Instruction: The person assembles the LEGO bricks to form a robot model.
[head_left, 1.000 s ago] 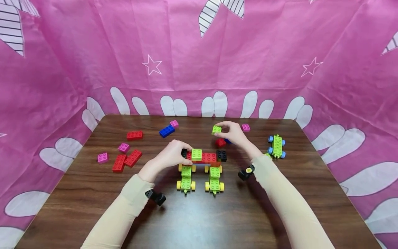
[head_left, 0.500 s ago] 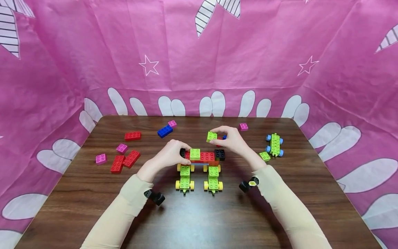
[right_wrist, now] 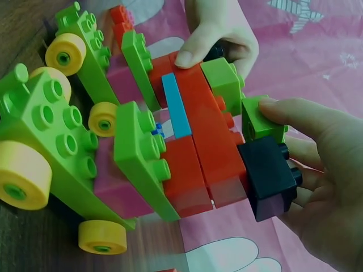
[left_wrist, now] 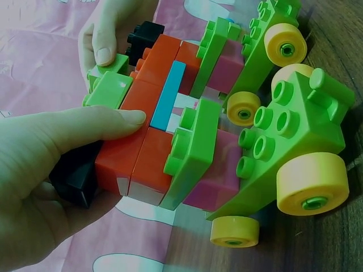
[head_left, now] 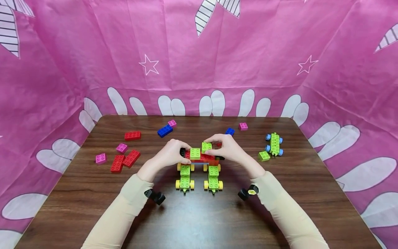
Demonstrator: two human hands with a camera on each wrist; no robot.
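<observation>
Fingers of the left hand (head_left: 169,153) are curled round the left end of the brick build (head_left: 203,159), with the thumb laid along its red beam (right_wrist: 205,122). By the right hand (head_left: 231,148), a green brick (head_left: 206,147) is pinched between thumb and fingers, over the right half of that beam; whether the two are touching cannot be told. The build is stood near the middle of the desk (head_left: 199,221), on two green wheeled bases with yellow wheels, and a narrow lane is left between them.

Dark, wood-grained and slightly glossy, the desk is enclosed at the back and on both sides by pink cloth (head_left: 192,55) printed with stars and white petal shapes. Its far edge is straight, with rounded corners; the side edges are spread wider toward the near side. The build is kept well apart from all three.

Most room is offered on the near side, between the two sleeves. On the left, movement is limited by scattered red bricks (head_left: 131,158) and pink bricks (head_left: 101,158). Behind the build, a long blue brick (head_left: 164,131) is set near the far edge. On the right, a blue-wheeled base (head_left: 275,144) is placed beside a loose green brick (head_left: 264,156), with open wood left beyond them toward the side edge.
</observation>
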